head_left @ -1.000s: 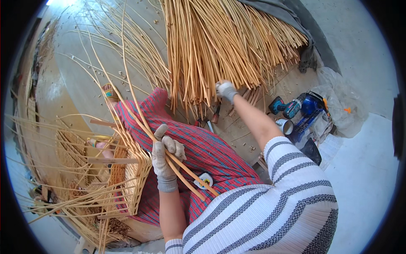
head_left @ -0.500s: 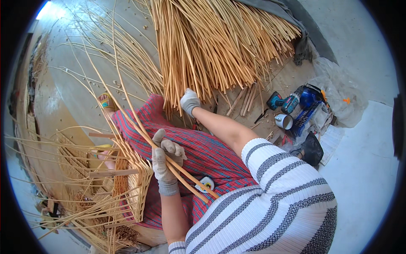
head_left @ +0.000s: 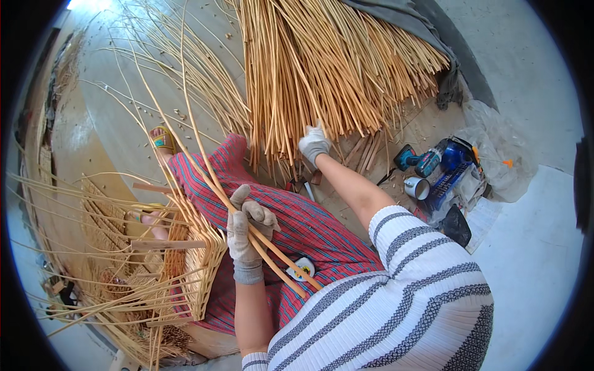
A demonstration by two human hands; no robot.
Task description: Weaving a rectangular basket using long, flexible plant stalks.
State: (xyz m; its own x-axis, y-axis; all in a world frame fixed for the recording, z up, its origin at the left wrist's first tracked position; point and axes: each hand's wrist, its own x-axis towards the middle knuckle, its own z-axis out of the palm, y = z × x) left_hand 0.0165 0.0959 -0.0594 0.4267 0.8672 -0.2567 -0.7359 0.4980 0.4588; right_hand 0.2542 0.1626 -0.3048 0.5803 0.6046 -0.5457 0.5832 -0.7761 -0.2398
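To your right, a pale blue-grey floor (head_left: 535,266) spreads out, smooth and evenly lit. Up from there, a darker grey strip (head_left: 475,71) runs along it, bent by your lens. Ahead and to your left, the ground is a glossy grey surface (head_left: 102,77) with a tan stretch (head_left: 74,114) beside it. Small pale clippings (head_left: 179,113) dot that surface. At your upper left, bright white light (head_left: 83,4) glares and leaves a sheen on the surface below.

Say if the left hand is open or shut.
Shut: the gloved left hand has its fingers curled around two rods, which run out above and below its grip.
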